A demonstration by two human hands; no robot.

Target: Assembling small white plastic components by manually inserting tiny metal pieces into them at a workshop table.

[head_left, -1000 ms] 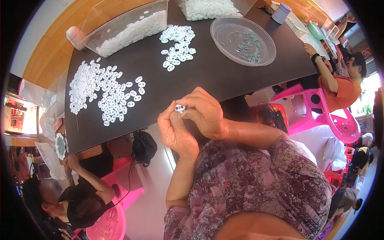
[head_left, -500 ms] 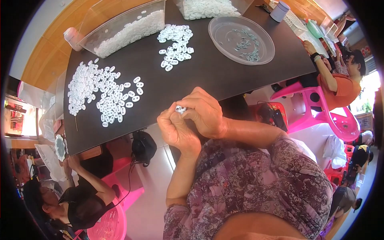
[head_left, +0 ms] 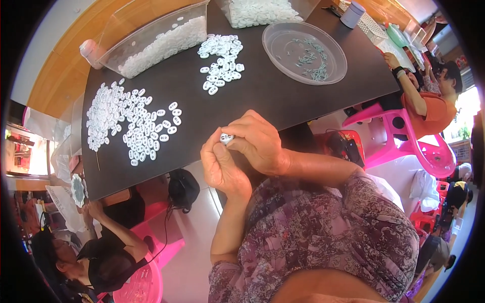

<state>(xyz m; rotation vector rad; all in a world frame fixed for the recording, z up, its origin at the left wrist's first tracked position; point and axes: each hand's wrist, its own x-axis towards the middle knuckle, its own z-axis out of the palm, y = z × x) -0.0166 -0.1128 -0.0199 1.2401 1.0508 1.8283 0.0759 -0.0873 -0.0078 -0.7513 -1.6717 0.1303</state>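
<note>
Between the fingertips of both hands is a small white oval plastic piece point(head_left: 227, 138) with dark slots on its face. My left hand point(head_left: 222, 164) is closed on it from the left, thumb bent in front. From the right, my right hand point(head_left: 257, 141) pinches the same piece, its fingers curled over and partly hiding it. Both hands are just off the near edge of the dark table point(head_left: 217, 116). Similar white ovals lie in a large pile point(head_left: 146, 126) at the left and a smaller pile point(head_left: 221, 60) in the middle.
Two clear bins, one at the back left point(head_left: 166, 45) and one farther right point(head_left: 262, 12), hold many white pieces. A round clear tray point(head_left: 283, 50) contains small grey-green slivers. A lidded cup point(head_left: 352, 15) stands behind it. Other people sit left and right near pink chairs point(head_left: 429, 156).
The white piece has turned slightly in my fingertips, and my left thumb has shifted a little. The piles on the table look unchanged.
</note>
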